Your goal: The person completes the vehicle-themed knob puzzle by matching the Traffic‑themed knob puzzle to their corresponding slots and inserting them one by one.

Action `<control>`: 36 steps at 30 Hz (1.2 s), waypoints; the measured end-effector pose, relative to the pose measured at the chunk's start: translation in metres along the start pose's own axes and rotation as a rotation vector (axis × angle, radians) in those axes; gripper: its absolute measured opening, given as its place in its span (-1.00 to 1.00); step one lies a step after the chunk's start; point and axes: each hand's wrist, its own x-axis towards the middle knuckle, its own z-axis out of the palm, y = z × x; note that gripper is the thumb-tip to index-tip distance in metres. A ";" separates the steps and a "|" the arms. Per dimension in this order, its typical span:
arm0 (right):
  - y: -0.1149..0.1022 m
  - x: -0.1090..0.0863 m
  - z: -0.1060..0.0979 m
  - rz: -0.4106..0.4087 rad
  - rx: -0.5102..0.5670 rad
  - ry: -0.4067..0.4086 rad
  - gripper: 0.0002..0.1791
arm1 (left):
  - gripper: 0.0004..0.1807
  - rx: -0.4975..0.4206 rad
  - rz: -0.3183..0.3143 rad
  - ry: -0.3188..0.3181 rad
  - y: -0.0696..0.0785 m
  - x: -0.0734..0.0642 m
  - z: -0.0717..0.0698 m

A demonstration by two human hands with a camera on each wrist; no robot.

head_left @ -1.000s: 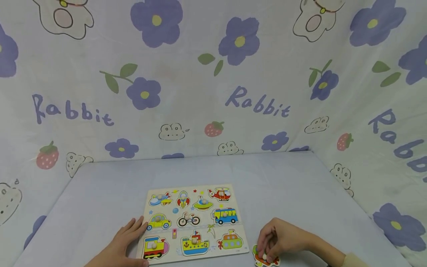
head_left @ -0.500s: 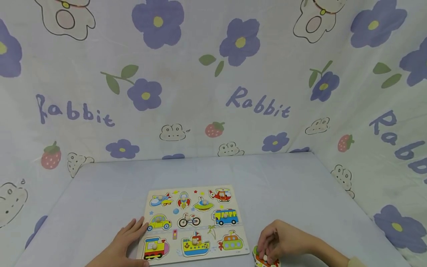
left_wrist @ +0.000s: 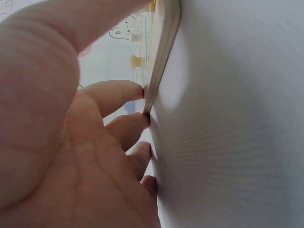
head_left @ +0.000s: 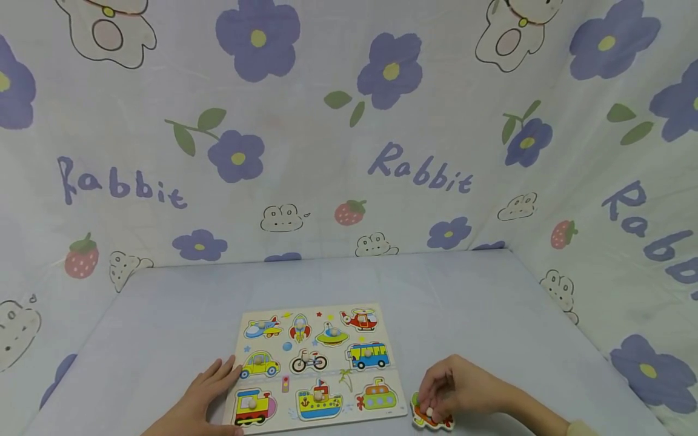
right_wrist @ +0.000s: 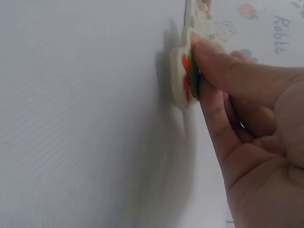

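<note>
A wooden peg puzzle board [head_left: 283, 406] with vehicle pictures lies on the table. My left hand [head_left: 204, 396] rests at its left edge; in the left wrist view the fingertips touch the board's side, with the fingers spread. Right of the board, my right hand [head_left: 463, 384] pinches a submarine puzzle piece [head_left: 417, 413] by its pale knob. In the right wrist view the piece [right_wrist: 178, 88] stands close to the table, and whether it touches is unclear; fingers cover part of its face. The submarine place [head_left: 380, 398] at the board's lower right shows a printed picture without a knob.
Knobbed pieces sit in the other places, among them a train [head_left: 254, 407], a boat [head_left: 319, 404] and a bus [head_left: 368, 356]. The pale table [head_left: 463, 303] stretches behind the board. Patterned cloth [head_left: 305, 121] hangs at the back and sides.
My right hand and the submarine piece have shifted slightly left, nearer the board. My left hand and the board stay in place.
</note>
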 end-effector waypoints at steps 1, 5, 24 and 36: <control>0.000 0.001 0.000 -0.002 -0.014 0.015 -0.78 | 0.15 0.003 0.000 0.001 0.000 0.000 0.000; -0.004 0.006 0.002 -0.017 -0.040 0.077 -0.76 | 0.15 0.013 -0.008 -0.001 0.000 0.000 0.001; -0.011 0.046 0.026 -0.003 -0.017 0.140 -0.77 | 0.15 0.028 0.058 0.017 -0.003 0.002 0.001; -0.006 0.059 0.028 0.031 -0.126 0.217 -0.74 | 0.15 0.026 0.016 0.004 -0.003 0.003 0.001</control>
